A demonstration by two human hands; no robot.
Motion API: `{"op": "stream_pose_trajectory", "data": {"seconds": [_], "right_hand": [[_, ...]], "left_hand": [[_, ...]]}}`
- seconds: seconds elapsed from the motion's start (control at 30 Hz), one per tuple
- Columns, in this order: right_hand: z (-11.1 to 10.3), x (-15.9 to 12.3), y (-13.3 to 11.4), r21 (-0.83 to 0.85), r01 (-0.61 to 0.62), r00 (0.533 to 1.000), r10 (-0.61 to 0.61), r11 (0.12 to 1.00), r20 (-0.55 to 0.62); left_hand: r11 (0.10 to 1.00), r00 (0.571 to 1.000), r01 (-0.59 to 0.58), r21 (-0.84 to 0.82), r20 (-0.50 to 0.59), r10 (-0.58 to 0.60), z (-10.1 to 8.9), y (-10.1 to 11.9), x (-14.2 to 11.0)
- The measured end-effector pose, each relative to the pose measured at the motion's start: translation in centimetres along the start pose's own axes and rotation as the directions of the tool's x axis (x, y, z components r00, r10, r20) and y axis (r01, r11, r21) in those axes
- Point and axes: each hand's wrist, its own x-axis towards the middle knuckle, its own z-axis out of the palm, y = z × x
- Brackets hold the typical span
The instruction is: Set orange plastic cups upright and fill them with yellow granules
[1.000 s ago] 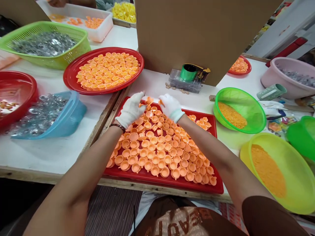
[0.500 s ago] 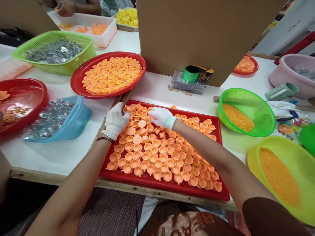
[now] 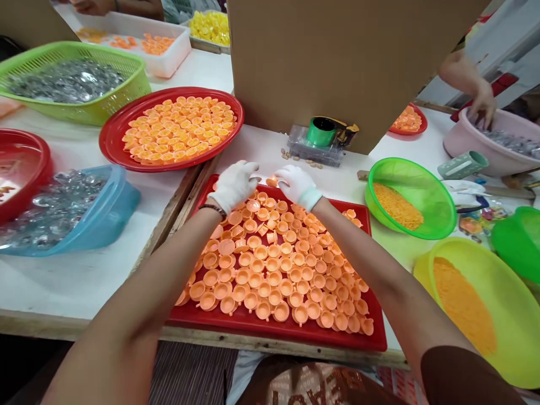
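Note:
A red tray (image 3: 278, 334) in front of me carries many small orange toy cups (image 3: 264, 289), mostly lying with their hollow side up. Over its far left corner is my left hand (image 3: 235, 185) in a white glove, thumb and fingers curved but apart, with nothing visible between them. My right hand (image 3: 297, 185), gloved too, is at the far edge with its fingertips closed at a single orange toy cup (image 3: 272, 181). The fingertips partly hide that cup. Both forearms reach across the tray's sides.
A round red tray (image 3: 110, 135) of filled orange cups stands at the back left. Near it are a green basket (image 3: 95, 112) and a blue basin (image 3: 122, 205) with clear pieces. Green (image 3: 439, 194) and yellow (image 3: 518, 315) bowls stand right. Cardboard (image 3: 337, 62) rises behind green tape (image 3: 321, 133).
My left hand has lifted away from the cups and moved right and up. My right hand has shifted right to the tray's far edge. A co-worker's hand now reaches into the pink basin.

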Motion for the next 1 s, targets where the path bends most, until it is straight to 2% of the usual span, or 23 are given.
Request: {"op": "stream_pose_trajectory", "data": {"seconds": [0.13, 0.23, 0.33, 0.43, 0.57, 0.67, 0.77, 0.83, 0.93, 1.0], "right_hand": [[1.2, 0.7, -4.2, 0.062, 0.245, 0.969, -0.247, 0.968, 0.03], [2.0, 2.4, -7.6, 0.012, 0.293, 0.955, -0.293, 0.956, 0.044], [2.5, 4.2, -10.0, -0.064, 0.218, 0.974, -0.213, 0.974, 0.081], [2.9, 5.3, -11.0, -0.129, 0.185, 0.978, -0.17, 0.974, 0.118], [3.3, 6.2, -11.4, -0.2, 0.258, 0.964, -0.24, 0.945, 0.111], [2.7, 6.3, -11.1, -0.205, 0.31, 0.948, -0.285, 0.928, 0.141], [1.2, 6.0, -9.5, -0.167, 0.268, 0.963, -0.261, 0.949, 0.061], [0.1, 5.5, -7.5, -0.174, 0.158, 0.987, -0.158, 0.972, 0.011], [-0.9, 4.6, -4.4, -0.227, -0.021, 0.999, 0.028, 0.974, 0.03], [-1.2, 4.1, -2.9, -0.25, -0.074, 0.993, 0.094, 0.965, 0.069]], "left_hand": [[0.973, 0.975, 0.209, 0.099, 0.058, -0.215, -2.7, -4.8, -4.0], [0.962, 0.951, 0.255, 0.103, 0.152, -0.268, -3.2, -7.1, -6.9], [0.963, 0.949, 0.263, 0.06, 0.166, -0.27, -2.5, -7.2, -8.7], [0.962, 0.953, 0.272, 0.025, 0.133, -0.273, -1.7, -6.4, -9.7], [0.971, 0.964, 0.237, -0.029, 0.13, -0.231, -1.6, -6.2, -11.1], [0.969, 0.969, 0.227, -0.096, 0.119, -0.215, -2.5, -6.6, -11.7], [0.963, 0.977, 0.205, -0.176, 0.086, -0.193, -3.7, -6.9, -10.9], [0.962, 0.983, 0.186, -0.202, 0.04, -0.181, -4.0, -6.5, -9.1], [0.968, 0.988, 0.147, -0.203, -0.014, -0.153, -2.7, -5.0, -4.9], [0.973, 0.993, 0.114, -0.2, -0.009, -0.118, -1.2, -3.7, -2.1]]}}
